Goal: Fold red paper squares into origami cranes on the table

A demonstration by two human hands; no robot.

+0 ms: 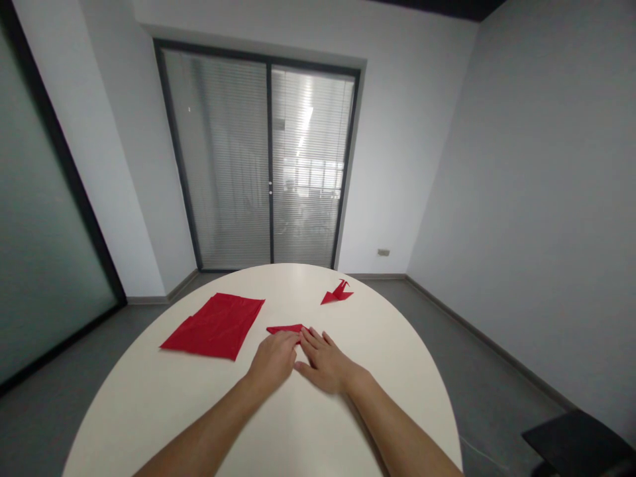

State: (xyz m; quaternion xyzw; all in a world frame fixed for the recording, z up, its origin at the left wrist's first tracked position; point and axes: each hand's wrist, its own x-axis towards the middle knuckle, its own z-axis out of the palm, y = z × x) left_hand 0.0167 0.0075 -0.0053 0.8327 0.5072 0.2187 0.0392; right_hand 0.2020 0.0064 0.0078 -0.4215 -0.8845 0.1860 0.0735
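A small folded piece of red paper lies on the round white table, partly hidden under my fingers. My left hand rests on its near edge with the fingers curled down onto the paper. Beside it, my right hand lies flat on the table, its fingers stretched out and their tips touching the paper's right end. Both hands press on the paper and neither lifts it.
A stack of flat red paper sheets lies to the left of my hands. A finished red paper crane stands near the far edge. Glass sliding doors with blinds are behind the table. A dark chair shows at the bottom right.
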